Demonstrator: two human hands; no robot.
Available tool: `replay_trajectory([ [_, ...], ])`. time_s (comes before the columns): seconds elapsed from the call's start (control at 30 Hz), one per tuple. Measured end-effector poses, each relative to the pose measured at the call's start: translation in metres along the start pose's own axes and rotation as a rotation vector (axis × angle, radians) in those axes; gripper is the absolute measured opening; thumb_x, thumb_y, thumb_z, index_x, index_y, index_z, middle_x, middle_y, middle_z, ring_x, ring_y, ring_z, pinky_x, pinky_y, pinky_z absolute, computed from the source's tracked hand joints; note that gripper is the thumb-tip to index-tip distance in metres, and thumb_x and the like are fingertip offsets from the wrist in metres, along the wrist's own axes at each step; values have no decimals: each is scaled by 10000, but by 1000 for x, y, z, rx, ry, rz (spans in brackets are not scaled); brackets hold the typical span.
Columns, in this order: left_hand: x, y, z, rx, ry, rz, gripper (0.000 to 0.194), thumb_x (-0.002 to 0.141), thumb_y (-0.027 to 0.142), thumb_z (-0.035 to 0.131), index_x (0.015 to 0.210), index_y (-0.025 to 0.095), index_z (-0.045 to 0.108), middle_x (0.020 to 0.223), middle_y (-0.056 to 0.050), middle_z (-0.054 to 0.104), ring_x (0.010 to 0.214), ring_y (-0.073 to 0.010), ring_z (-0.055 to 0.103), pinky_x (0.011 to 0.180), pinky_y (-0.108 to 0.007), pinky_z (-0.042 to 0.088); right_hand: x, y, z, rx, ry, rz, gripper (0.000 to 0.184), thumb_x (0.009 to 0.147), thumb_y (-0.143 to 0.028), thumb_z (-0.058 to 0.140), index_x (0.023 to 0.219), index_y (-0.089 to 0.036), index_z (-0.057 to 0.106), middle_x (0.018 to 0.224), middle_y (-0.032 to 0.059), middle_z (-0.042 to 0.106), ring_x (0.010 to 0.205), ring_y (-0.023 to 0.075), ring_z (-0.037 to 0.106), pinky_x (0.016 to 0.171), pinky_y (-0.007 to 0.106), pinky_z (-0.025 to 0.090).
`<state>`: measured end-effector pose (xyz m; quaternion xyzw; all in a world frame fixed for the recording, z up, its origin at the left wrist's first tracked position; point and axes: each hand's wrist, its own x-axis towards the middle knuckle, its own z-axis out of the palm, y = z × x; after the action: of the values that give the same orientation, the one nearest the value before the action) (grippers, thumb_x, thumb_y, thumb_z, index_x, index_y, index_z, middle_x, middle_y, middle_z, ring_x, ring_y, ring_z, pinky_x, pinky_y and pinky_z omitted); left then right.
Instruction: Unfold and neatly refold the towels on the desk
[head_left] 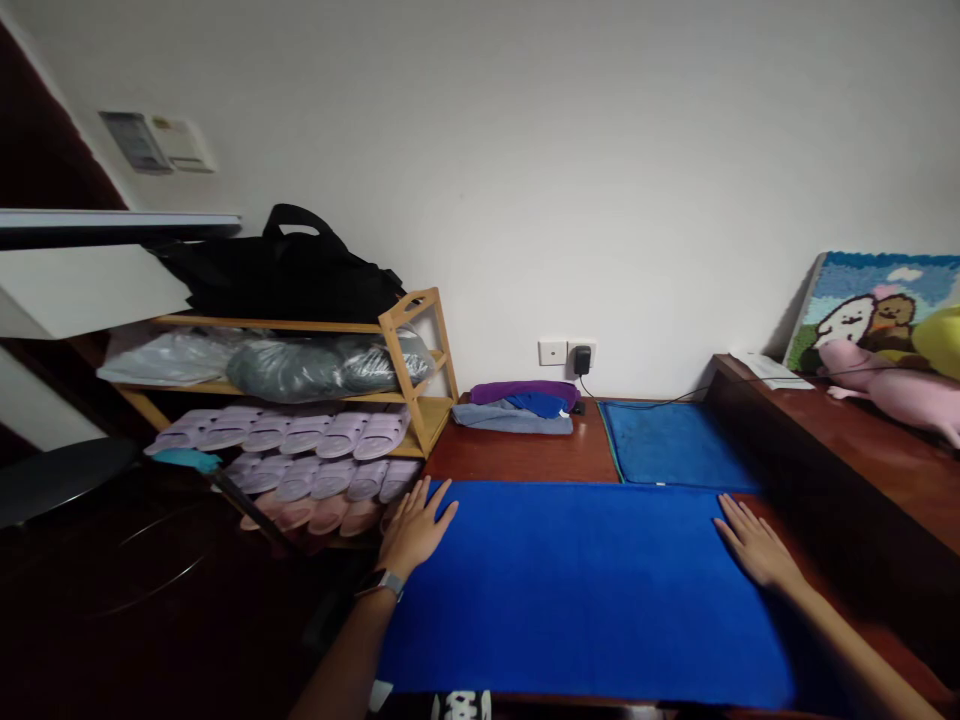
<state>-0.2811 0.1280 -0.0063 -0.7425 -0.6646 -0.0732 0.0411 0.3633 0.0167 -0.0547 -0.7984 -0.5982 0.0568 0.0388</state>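
A bright blue cloth (pixel 585 590) lies spread flat over the reddish-brown wooden table (pixel 517 458). My left hand (pixel 414 528) rests on its far left corner, fingers apart, with a watch on the wrist. At the far right corner, my right hand (pixel 757 545) lies flat with its fingers stretched out. Neither hand grips anything. Behind the cloth, toward the wall, sits a small pile of folded cloths (pixel 517 412) in purple, blue and grey-blue. Right of that pile lies another folded blue cloth (pixel 679 445) with a green edge.
To the left stands a wooden rack (pixel 416 375) with rows of lilac slippers (pixel 322 435) and a black bag (pixel 289 275) on top. A black charger (pixel 581 360) is plugged into the wall, its cable running right. A pink plush toy (pixel 892 385) lies on the raised wooden surface at right.
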Motion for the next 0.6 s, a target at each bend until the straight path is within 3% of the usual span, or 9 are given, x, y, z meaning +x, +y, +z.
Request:
replay_trajectory([
  [0.27,-3,3,-6,-32,-28,-9,598,1037,544,384,1571,274,401,1666,-90,287,1537,-288,251,1240,-475,220,-2,2,6,-2,25,-33,820,932,-610,122,1633,-193,204,1685,10,228,1559,231,156,1269,458,160],
  [0.43,-6,5,-9,-52,-23,-1,606,1042,553,373,1577,270,388,1671,-98,274,1542,-284,236,1240,-465,212,-2,3,-2,-17,27,1,753,943,-570,152,1608,-251,303,1666,30,287,1542,244,222,1238,481,224],
  [0.53,-7,5,-9,-49,-27,-7,615,1043,559,359,1585,268,372,1675,-98,263,1546,-286,221,1236,-467,215,-6,-24,-16,-108,84,-7,710,952,-483,190,1563,-191,404,1632,78,361,1533,294,247,1239,529,193],
  [0.6,-6,5,-8,-48,-24,-6,623,1040,568,349,1586,269,369,1675,-95,264,1545,-290,227,1232,-473,220,-13,-67,-25,-134,172,-87,710,969,-421,174,1540,-79,422,1620,136,370,1534,313,244,1252,512,164],
])
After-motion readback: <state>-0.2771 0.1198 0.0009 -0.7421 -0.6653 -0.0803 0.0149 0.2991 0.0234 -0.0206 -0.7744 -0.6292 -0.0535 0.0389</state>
